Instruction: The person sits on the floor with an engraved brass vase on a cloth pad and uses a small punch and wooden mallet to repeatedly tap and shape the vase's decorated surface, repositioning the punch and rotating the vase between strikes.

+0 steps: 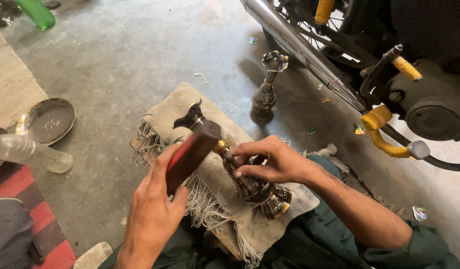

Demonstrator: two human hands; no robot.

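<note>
My left hand (155, 209) grips a dark block with a red side (192, 152), held tilted over the work. My right hand (269, 162) is wrapped around the stem of an ornate dark metal piece with brass rings (250, 187). That piece lies on a frayed burlap cloth (172, 112) across my lap, its flared top (190, 117) pointing away from me. The block's far end rests close to or on the stem near a brass ring; contact cannot be told. A second similar metal piece (267, 89) stands upright on the concrete floor beyond the cloth.
A motorcycle with chrome exhaust pipe (299, 47) and yellow-wrapped parts (382, 129) fills the upper right. At left sit a round metal plate (48, 119), a clear plastic bottle (28, 152), a green bottle (35, 11) and a red striped mat (45, 224).
</note>
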